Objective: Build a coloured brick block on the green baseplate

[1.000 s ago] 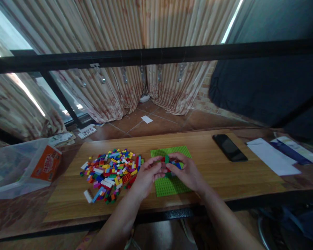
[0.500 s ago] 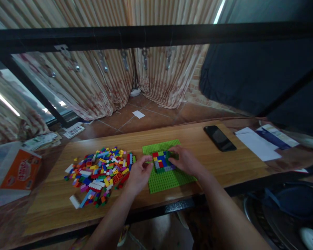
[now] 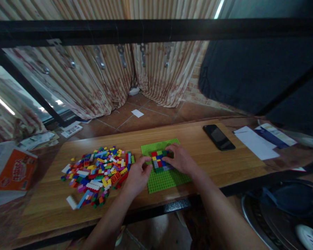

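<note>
A small block of joined toy bricks (image 3: pixel 158 162) in red, yellow, blue, white and green sits on the lime-green studded baseplate (image 3: pixel 161 183). At the block's left edge is my left hand (image 3: pixel 138 175), thumb and forefinger apart with nothing seen between them. My right hand (image 3: pixel 181 159) curls over the block's right side. Its thumb lies over the top bricks and its forefinger reaches the far edge, closed around a dark green toy brick (image 3: pixel 165 152). The fingers hide the block's right part.
Left of the baseplate spreads a pile of loose toy bricks (image 3: pixel 99 173) on the wooden table (image 3: pixel 214 170). A black phone (image 3: pixel 219 137) lies at the right, with papers (image 3: pixel 255 142) beyond it. A clear plastic box (image 3: pixel 5 170) stands past the left end.
My right hand has shifted left over the block, its thumb now covering more of the top bricks. My left hand stays by the left edge. The view has moved slightly.
</note>
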A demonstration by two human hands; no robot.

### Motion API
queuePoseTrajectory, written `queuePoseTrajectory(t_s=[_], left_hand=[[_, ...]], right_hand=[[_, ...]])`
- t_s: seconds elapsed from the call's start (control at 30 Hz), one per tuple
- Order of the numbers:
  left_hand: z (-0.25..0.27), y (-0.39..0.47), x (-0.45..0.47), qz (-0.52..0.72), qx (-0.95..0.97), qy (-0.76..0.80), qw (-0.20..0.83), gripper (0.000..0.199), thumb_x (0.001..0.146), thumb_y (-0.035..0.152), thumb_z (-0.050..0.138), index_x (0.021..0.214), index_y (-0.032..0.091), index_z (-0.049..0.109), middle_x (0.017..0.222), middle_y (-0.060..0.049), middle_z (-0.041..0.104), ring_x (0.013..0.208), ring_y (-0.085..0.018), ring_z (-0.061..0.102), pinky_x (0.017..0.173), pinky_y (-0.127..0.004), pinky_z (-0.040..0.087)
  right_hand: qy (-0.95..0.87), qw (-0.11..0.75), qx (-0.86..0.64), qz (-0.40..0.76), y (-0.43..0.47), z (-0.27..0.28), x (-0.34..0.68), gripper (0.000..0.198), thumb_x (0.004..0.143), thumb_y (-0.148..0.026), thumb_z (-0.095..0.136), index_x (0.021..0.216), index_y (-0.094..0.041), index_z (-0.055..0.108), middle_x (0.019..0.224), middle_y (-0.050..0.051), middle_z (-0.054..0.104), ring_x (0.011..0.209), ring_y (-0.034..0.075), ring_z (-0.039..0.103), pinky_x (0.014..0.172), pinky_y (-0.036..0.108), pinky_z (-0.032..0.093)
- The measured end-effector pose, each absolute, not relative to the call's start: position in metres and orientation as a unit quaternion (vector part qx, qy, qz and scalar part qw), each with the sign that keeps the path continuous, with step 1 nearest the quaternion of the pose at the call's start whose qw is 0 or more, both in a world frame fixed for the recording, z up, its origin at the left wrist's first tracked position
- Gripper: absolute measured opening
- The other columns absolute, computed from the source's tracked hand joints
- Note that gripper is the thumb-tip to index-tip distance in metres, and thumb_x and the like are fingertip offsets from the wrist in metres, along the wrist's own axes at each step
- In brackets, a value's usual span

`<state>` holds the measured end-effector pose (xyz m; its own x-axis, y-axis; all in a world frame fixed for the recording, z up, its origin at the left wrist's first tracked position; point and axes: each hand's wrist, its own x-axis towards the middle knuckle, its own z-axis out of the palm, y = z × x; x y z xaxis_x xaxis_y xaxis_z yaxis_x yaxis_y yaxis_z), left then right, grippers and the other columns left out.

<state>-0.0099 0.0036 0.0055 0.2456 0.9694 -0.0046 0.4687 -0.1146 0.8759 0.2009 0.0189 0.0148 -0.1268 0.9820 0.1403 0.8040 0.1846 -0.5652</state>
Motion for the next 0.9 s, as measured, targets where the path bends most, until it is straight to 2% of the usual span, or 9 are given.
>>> queuePoseTrajectory(t_s=[0.13,0.33,0.5,0.63,0.9], left_hand=[[0.004,0.004,-0.011,0.307,0.683,0.528,0.401,0.025,0.081,0.023,0.054,0.103,0.017,0.064,0.081,-0.002,0.065,0.068,-0.015,0.057,0.064,-0.025,0.043],[-0.001,0.005,-0.013,0.292,0.687,0.529,0.403,0.03,0.083,0.025,0.053,0.109,0.017,0.063,0.082,-0.003,0.066,0.067,-0.015,0.058,0.061,-0.026,0.044],[-0.005,0.004,-0.014,0.303,0.689,0.517,0.407,0.029,0.082,0.024,0.054,0.109,0.019,0.063,0.086,-0.003,0.068,0.072,-0.016,0.06,0.065,-0.026,0.045],[-0.001,0.005,-0.013,0.299,0.693,0.522,0.398,0.027,0.082,0.021,0.053,0.106,0.017,0.063,0.084,-0.003,0.067,0.067,-0.015,0.059,0.062,-0.026,0.045],[0.002,0.005,-0.009,0.299,0.715,0.513,0.369,0.024,0.081,0.016,0.052,0.103,0.017,0.063,0.1,-0.006,0.067,0.078,-0.016,0.062,0.071,-0.028,0.048]], right_hand=[[-0.742,0.264,-0.583,0.2,0.02,0.014,0.205,0.034,0.073,-0.029,0.075,0.104,-0.018,0.067,0.102,0.009,0.063,0.097,0.024,0.059,0.088,0.042,0.047],[-0.741,0.278,-0.574,0.209,0.021,0.009,0.209,0.03,0.077,-0.02,0.069,0.107,-0.023,0.068,0.104,0.008,0.063,0.099,0.023,0.059,0.092,0.043,0.046],[-0.75,0.276,-0.56,0.219,0.024,0.004,0.212,0.032,0.08,-0.019,0.066,0.112,-0.021,0.067,0.108,0.009,0.062,0.101,0.023,0.059,0.094,0.042,0.045],[-0.753,0.268,-0.555,0.23,0.026,0.004,0.215,0.031,0.08,-0.021,0.066,0.111,-0.02,0.068,0.108,0.009,0.062,0.101,0.022,0.059,0.095,0.041,0.045],[-0.763,0.235,-0.561,0.221,0.03,0.01,0.216,0.029,0.078,-0.023,0.069,0.107,-0.021,0.07,0.101,0.008,0.066,0.095,0.023,0.061,0.091,0.041,0.046]])
